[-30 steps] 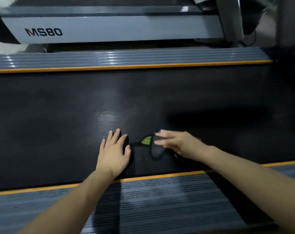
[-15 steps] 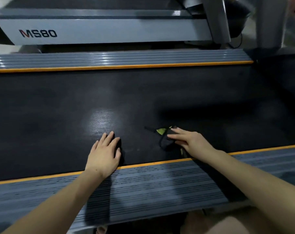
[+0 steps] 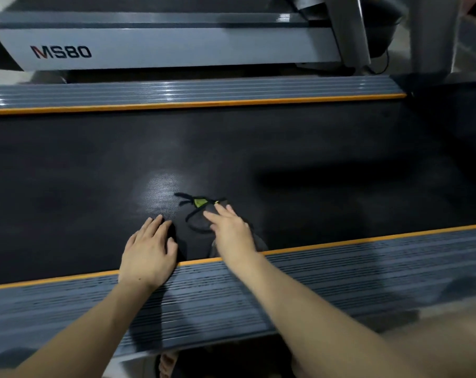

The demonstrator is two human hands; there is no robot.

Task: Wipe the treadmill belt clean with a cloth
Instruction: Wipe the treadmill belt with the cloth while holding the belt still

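Note:
The black treadmill belt [image 3: 231, 154] runs across the view between two grey ribbed side rails with orange strips. A dark cloth [image 3: 197, 223] with a yellow-green patch and loose strings lies on the belt near its front edge. My right hand [image 3: 231, 233] presses flat on the cloth with straight fingers. My left hand [image 3: 149, 246] rests flat beside it, fingers on the belt and palm over the orange strip. Part of the cloth is hidden under my right hand.
The near side rail [image 3: 340, 274] lies under my forearms. The far rail [image 3: 176, 91] borders a second treadmill marked MS80 [image 3: 60, 52]. A grey upright post [image 3: 348, 28] and a cable stand at the back right.
My right hand has slid the cloth leftward along the belt, closer to my left hand. The left hand has stayed near the front edge. The view has shifted slightly.

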